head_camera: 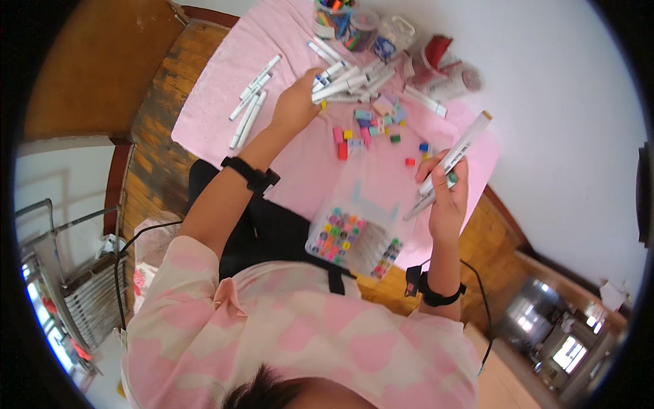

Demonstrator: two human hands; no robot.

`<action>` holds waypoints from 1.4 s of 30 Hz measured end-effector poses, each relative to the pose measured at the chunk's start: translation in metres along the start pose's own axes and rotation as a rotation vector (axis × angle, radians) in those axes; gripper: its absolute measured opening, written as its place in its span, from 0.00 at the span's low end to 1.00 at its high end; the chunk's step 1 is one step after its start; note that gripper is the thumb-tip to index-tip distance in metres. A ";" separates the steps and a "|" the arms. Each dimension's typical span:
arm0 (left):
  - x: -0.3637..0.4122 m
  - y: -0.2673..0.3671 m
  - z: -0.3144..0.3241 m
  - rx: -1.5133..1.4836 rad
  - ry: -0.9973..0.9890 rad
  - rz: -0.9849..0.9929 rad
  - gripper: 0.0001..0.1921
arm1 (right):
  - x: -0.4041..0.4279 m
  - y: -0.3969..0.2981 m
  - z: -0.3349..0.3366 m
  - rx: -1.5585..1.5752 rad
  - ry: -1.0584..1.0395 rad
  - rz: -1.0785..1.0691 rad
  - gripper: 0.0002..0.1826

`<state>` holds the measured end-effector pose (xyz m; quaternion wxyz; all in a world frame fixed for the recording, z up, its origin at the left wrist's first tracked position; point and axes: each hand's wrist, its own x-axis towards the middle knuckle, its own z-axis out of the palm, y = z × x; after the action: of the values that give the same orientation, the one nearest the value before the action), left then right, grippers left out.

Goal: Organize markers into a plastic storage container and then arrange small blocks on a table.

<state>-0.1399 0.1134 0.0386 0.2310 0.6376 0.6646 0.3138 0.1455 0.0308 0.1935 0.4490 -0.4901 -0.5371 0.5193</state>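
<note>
White markers [340, 89] lie in a loose, partly blurred pile on a pink cloth-covered table [291, 174]. My left hand [299, 105] is at the pile's left end, its fingers around the ends of several markers; some fingertips are hidden. On the right, my right hand [447, 189] holds two white markers above the table. The longer-showing marker [457, 151] has an ochre end; the other marker [421, 204] crosses beneath it, near a green end. Between my arms, at the table's near edge, a clear plastic case [311, 237] contains upright markers with coloured ends.
Several white markers [250, 115] lie apart at left. Small coloured caps and blocks [365, 130] are scattered mid-table. Along the back stand clear tubs of pens [332, 23] and a clear container with red contents [437, 59]. A white wall [552, 128] bounds the right side.
</note>
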 end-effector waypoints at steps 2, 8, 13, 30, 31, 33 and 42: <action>-0.036 0.041 -0.028 -0.137 -0.002 -0.038 0.33 | -0.027 -0.011 -0.009 0.019 0.005 -0.072 0.14; -0.125 0.112 -0.060 -0.625 0.014 -0.060 0.26 | -0.097 -0.005 -0.001 0.296 0.148 -0.326 0.15; -0.186 0.154 -0.068 -0.880 0.019 -0.004 0.25 | -0.132 0.036 0.020 0.189 0.295 -0.435 0.15; -0.230 0.164 -0.067 -0.943 0.005 0.005 0.19 | -0.146 0.083 0.042 0.080 0.212 -0.109 0.10; -0.229 0.163 -0.066 -0.930 -0.005 0.001 0.21 | -0.147 0.082 0.042 -0.088 0.185 -0.164 0.10; -0.226 0.160 -0.064 -0.928 -0.016 -0.023 0.23 | -0.149 0.080 0.040 -0.256 0.152 -0.216 0.11; -0.213 0.183 -0.015 -0.891 -0.407 -0.041 0.32 | -0.160 0.055 0.015 0.192 0.229 -0.342 0.33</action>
<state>-0.0048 -0.1019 0.1595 0.6126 0.5119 0.4196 0.4320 0.1522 -0.1310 0.1416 0.6331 -0.4025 -0.5061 0.4255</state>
